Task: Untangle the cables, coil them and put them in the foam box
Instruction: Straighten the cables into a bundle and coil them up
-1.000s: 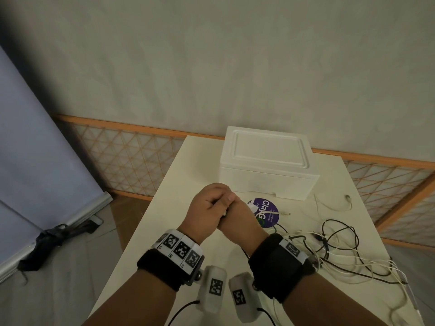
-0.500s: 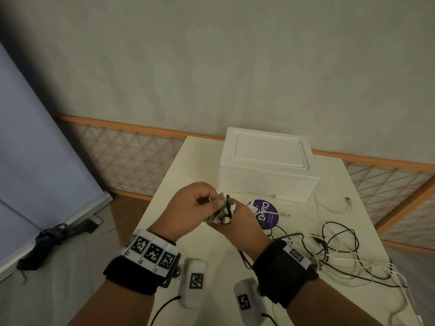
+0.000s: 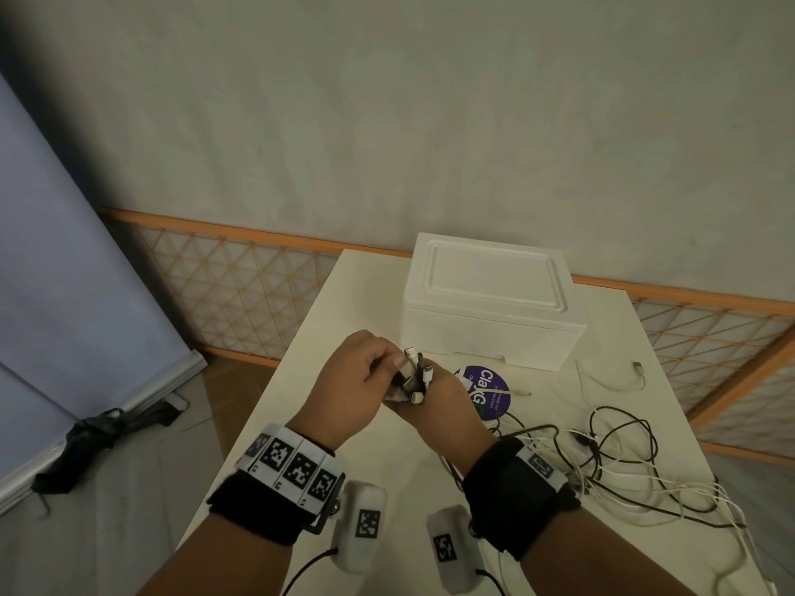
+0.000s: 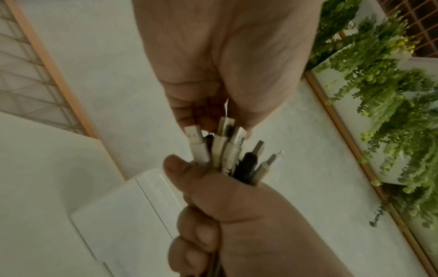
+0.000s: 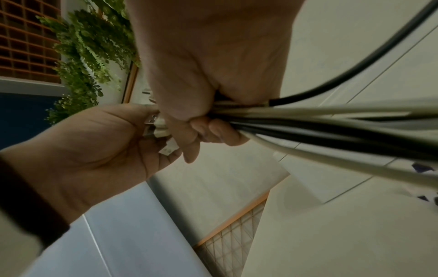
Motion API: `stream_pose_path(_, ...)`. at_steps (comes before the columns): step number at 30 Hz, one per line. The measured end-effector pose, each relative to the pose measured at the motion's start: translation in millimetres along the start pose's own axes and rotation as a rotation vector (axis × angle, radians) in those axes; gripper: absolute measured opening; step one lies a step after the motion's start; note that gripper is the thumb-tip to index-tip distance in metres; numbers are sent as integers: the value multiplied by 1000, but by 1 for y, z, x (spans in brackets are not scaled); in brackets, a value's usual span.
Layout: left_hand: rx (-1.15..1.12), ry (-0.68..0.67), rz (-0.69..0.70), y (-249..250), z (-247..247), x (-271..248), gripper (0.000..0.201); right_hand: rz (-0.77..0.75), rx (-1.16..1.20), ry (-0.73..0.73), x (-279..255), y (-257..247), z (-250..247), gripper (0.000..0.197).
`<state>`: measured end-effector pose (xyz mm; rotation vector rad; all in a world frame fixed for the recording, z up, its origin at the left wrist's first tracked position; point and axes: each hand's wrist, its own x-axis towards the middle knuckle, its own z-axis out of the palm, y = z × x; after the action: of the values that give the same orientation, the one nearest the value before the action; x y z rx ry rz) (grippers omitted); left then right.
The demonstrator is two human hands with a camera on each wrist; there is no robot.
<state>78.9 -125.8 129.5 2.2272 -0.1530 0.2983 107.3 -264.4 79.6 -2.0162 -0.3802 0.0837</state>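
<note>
My right hand (image 3: pixel 430 402) grips a bundle of cable ends (image 3: pixel 415 372) upright above the white table (image 3: pixel 344 303). Several white and black plugs (image 4: pixel 227 150) stick out of its fist. The cables (image 5: pixel 331 127) trail from the fist down to a tangle of black and white cables (image 3: pixel 619 462) at the table's right. My left hand (image 3: pixel 387 363) is against the plug tips, its fingertips (image 4: pixel 239 123) pinching a white plug. The white foam box (image 3: pixel 490 307) stands behind the hands with its lid on.
A round purple sticker (image 3: pixel 488 391) lies in front of the box. A separate white cable (image 3: pixel 611 380) lies to the right of it. A wooden lattice rail (image 3: pixel 241 294) runs behind the table. The floor drops away at the left.
The hands were clasped together over the cable ends. My left hand has since drawn back to the left, uncovering the plugs, and now pinches at their tips.
</note>
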Motion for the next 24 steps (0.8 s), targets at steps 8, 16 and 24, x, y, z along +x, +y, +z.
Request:
stream_pose_path(8, -340, -47, 51, 4, 15, -2, 30, -195, -176, -17, -6, -19, -5, 14)
stream_pose_path(16, -76, 241, 91, 5, 40, -5, 34, -246, -347, -108, -6, -31, -1, 33)
stream_pose_path(24, -248, 80, 139, -1, 33, -1, 26, -109, -308, -213, -3, -34, -8, 20)
